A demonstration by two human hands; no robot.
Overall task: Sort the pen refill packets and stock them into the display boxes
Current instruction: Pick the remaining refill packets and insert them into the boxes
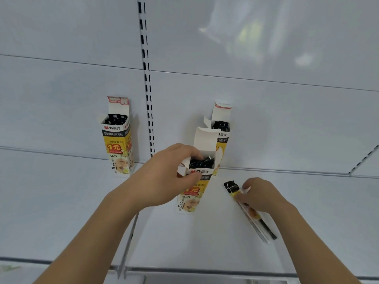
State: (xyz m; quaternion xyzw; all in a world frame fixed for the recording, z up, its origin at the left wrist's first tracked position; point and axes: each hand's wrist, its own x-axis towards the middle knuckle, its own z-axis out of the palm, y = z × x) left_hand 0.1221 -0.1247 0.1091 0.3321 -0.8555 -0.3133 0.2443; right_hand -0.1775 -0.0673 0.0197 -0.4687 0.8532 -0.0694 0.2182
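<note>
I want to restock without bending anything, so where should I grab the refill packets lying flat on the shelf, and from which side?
Take the refill packets near their black header end, from above. They lie flat and slanted on the shelf, so only the top face and long edges are free. The right hand already pinches there; a grip across the narrow width seems safest. The left hand holds the front display box.

Two bare forearms enter from the lower edge of the head view, one from the lower left and one from the lower right. No sleeve shows on either arm up to the frame edge. The left hand (pixel 166 175) and the right hand (pixel 259 194) carry no gloves. No ring, watch, bracelet or strap shows on the visible wrists and fingers. The fingernails that show look short and unpainted.
</note>
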